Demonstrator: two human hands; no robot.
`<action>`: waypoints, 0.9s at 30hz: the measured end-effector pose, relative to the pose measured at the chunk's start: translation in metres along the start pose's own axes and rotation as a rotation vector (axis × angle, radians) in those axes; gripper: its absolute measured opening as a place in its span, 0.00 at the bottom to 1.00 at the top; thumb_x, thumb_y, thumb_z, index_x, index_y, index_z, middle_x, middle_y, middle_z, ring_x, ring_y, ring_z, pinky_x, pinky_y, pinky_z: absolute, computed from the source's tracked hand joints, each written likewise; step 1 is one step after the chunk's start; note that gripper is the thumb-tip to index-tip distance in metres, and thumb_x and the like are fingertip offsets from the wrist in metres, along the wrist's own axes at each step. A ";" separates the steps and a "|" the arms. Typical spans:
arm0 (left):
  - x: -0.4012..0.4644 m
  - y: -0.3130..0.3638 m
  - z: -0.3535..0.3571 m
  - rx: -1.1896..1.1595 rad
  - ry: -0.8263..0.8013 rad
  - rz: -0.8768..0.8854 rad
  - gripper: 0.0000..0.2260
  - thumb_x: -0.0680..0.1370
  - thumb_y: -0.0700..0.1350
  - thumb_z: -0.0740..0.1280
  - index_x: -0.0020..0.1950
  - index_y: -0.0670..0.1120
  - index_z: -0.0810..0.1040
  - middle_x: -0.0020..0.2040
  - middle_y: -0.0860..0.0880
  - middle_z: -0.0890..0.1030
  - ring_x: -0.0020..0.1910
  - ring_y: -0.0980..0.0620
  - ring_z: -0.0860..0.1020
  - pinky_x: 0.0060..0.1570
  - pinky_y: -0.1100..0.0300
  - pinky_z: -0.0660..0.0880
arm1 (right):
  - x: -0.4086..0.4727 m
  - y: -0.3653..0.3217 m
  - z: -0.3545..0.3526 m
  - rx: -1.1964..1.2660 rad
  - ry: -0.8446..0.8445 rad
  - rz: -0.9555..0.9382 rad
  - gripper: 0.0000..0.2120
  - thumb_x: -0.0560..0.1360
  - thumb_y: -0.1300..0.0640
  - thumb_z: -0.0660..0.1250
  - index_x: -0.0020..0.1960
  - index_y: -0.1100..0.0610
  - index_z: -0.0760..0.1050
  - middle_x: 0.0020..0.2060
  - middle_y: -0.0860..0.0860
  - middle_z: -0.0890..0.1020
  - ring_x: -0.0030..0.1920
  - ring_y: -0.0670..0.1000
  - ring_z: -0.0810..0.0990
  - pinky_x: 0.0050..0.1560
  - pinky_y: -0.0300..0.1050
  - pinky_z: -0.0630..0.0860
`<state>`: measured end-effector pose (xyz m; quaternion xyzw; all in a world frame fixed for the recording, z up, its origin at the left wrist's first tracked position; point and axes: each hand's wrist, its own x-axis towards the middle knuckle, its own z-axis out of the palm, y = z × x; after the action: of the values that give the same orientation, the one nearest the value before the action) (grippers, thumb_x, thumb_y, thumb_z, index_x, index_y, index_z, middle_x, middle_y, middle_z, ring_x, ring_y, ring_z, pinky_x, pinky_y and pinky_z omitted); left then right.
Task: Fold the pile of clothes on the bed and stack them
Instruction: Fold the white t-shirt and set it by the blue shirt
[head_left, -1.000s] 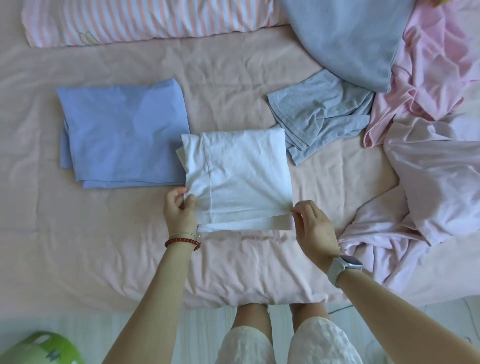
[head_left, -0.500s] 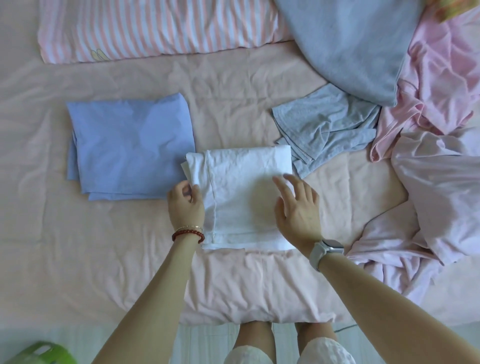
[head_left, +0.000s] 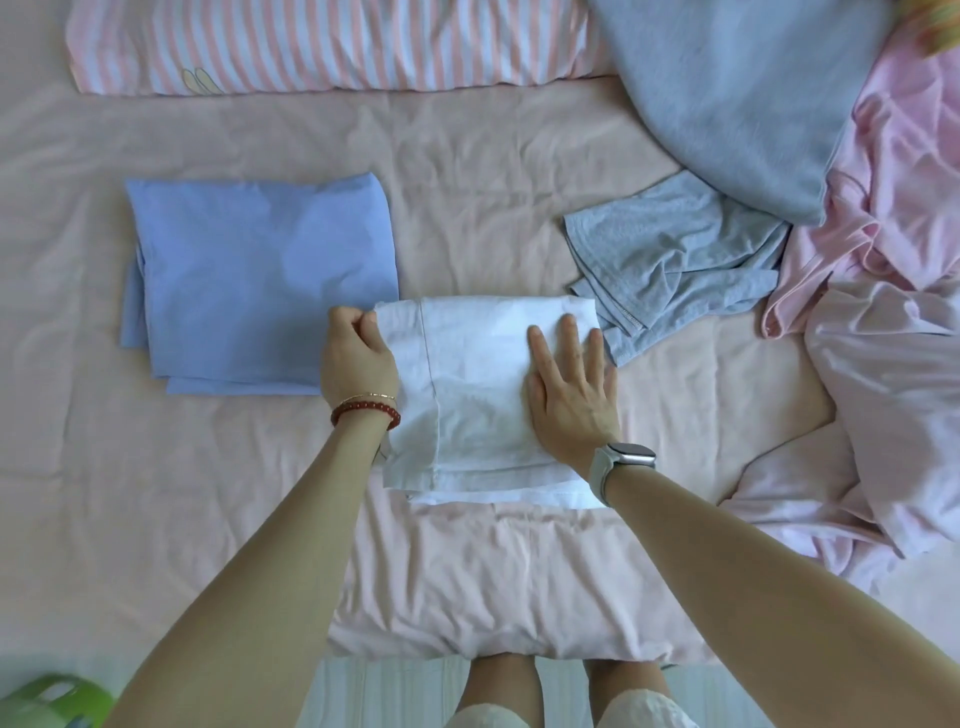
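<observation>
A folded white garment lies in the middle of the pink bed sheet. My left hand pinches its far left corner with curled fingers. My right hand lies flat on its right half, fingers straight and spread. To the left rests a folded blue garment, its right edge touching the white one. A crumpled grey garment lies unfolded to the right. Loose pink clothes are heaped at the right side of the bed.
A pink-striped pillow lies along the far edge, with a grey pillow at the far right. A pink cloth hangs over the near bed edge above my legs. A green object sits on the floor, bottom left.
My right hand let go of the near right corner, opened and slid flat up across the white garment. My left hand moved along the left edge to the far corner. The view shifted slightly.
</observation>
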<state>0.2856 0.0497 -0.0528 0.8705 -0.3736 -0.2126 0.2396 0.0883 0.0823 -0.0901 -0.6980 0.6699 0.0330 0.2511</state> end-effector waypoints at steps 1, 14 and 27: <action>-0.004 -0.003 -0.004 0.030 0.010 0.056 0.08 0.80 0.43 0.56 0.51 0.40 0.71 0.49 0.42 0.75 0.46 0.43 0.72 0.39 0.57 0.62 | -0.003 0.000 0.000 0.003 0.000 0.010 0.26 0.77 0.46 0.44 0.75 0.46 0.54 0.75 0.57 0.52 0.73 0.65 0.50 0.67 0.66 0.56; -0.121 -0.112 -0.004 0.372 -0.513 0.432 0.26 0.77 0.55 0.49 0.72 0.46 0.63 0.71 0.40 0.66 0.70 0.41 0.65 0.64 0.43 0.68 | -0.102 0.023 0.021 0.354 0.035 -0.025 0.26 0.75 0.57 0.59 0.73 0.50 0.62 0.74 0.52 0.57 0.68 0.60 0.67 0.64 0.46 0.64; -0.050 -0.062 0.002 -0.329 -0.583 -0.370 0.28 0.68 0.63 0.68 0.60 0.46 0.75 0.54 0.52 0.80 0.53 0.51 0.78 0.55 0.57 0.72 | -0.032 0.027 -0.013 0.996 -0.044 0.495 0.15 0.76 0.52 0.64 0.62 0.56 0.71 0.44 0.47 0.78 0.46 0.49 0.77 0.43 0.35 0.73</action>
<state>0.2869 0.1246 -0.0804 0.7762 -0.2237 -0.5480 0.2174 0.0550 0.1072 -0.0745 -0.3158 0.7432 -0.2148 0.5494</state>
